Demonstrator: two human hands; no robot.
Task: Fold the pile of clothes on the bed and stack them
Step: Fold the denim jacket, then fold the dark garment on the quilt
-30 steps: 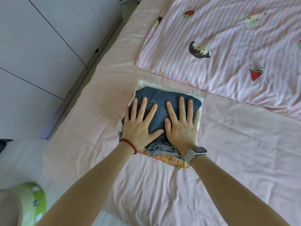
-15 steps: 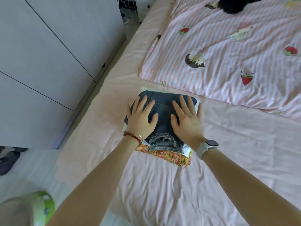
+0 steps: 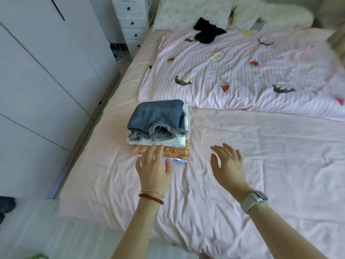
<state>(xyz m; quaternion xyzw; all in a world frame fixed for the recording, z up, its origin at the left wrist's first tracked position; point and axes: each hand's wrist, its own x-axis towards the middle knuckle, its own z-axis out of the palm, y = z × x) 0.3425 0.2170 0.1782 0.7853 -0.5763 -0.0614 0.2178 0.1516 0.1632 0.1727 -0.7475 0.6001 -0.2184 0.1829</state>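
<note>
Both hands have lifted off the denim shorts (image 3: pixel 158 118) since the earlier frame. Left hand (image 3: pixel 154 171) hovers at the near edge of the stack (image 3: pixel 159 144), fingers (image 3: pixel 149 152) spread and straight, holding nothing; contact with the orange garment (image 3: pixel 175 152) cannot be confirmed. Right hand (image 3: pixel 228 166) hangs above the bed sheet (image 3: pixel 261 156), at 3 o'clock from the stack and apart from it, fingers loosely extended, empty. Stack sits on the bed's left side, shorts on top, white layers beneath, orange piece below. Striped quilt (image 3: pixel 242 71) lies at 12 o'clock beyond; a black garment (image 3: pixel 206 33) rests on it near the pillows.
</note>
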